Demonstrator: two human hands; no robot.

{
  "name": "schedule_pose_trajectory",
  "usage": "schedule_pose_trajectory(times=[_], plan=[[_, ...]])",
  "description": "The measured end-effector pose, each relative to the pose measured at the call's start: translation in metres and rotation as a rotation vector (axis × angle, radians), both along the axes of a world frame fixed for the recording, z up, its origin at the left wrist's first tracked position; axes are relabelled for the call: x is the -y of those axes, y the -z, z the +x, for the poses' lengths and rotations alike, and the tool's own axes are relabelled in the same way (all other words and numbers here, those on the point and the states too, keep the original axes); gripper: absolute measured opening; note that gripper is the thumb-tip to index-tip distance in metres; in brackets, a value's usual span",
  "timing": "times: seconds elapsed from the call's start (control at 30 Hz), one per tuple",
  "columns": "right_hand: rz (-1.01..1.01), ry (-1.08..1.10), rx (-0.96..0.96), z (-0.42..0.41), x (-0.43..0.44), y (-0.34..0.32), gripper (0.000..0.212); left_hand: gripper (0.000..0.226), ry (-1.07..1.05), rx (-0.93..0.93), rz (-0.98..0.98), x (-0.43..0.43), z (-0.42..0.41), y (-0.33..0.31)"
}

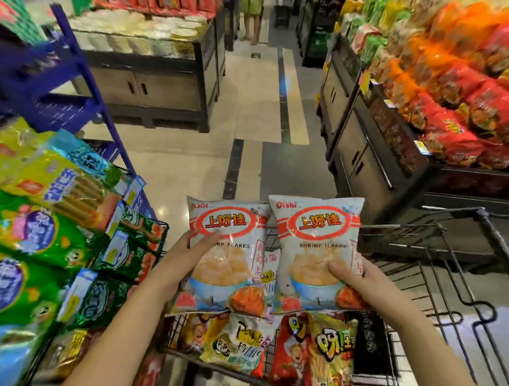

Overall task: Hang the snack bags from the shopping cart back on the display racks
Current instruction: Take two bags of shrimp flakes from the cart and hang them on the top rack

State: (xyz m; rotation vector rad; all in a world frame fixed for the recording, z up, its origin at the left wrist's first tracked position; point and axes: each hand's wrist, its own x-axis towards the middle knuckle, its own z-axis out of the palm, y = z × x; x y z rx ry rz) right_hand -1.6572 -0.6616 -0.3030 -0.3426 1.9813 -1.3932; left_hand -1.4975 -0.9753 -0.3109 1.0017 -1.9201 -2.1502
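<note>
Two white shrimp flakes bags are held side by side above the shopping cart (463, 260). My left hand (182, 259) grips the left shrimp flakes bag (228, 251) at its left edge, thumb on the front. My right hand (357, 278) grips the right shrimp flakes bag (315, 242) at its lower right, thumb on the front. Several more snack bags (281, 345) lie in the cart beneath them. The display rack (122, 157) with hanging snack bags (47, 229) stands at the left.
A blue frame (78, 54) rises at the upper left. Dark shelf units full of red and orange packets (460, 99) line the right side. A low display island (157, 80) stands ahead. A person's legs (251, 22) show far down the aisle.
</note>
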Motion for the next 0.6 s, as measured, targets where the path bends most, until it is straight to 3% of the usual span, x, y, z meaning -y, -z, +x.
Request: schedule_pose_trajectory(times=[0.03, 0.17, 0.23, 0.37, 0.47, 0.6], plan=[[0.01, -0.028, -0.017, 0.0, 0.005, 0.001, 0.041, 0.02, -0.029, -0.009, -0.002, 0.006, 0.007, 0.009], [0.018, -0.147, -0.068, -0.003, 0.025, -0.001, 0.039, 0.095, -0.215, -0.013, -0.004, 0.02, 0.039, 0.027], [0.011, -0.217, -0.073, -0.006, 0.035, -0.001, 0.039, 0.097, -0.3, -0.04, 0.004, 0.009, 0.058, 0.019], [-0.036, -0.399, -0.046, -0.009, 0.048, 0.001, 0.036, 0.075, -0.386, -0.067, 0.019, -0.03, 0.097, 0.007], [-0.024, -0.561, -0.061, -0.007, 0.056, 0.006, 0.041, 0.093, -0.471, -0.061, 0.05, -0.062, 0.134, 0.014], [-0.016, -0.744, -0.12, 0.011, 0.066, 0.014, 0.038, 0.099, -0.618, -0.057, 0.054, -0.11, 0.194, 0.021]])
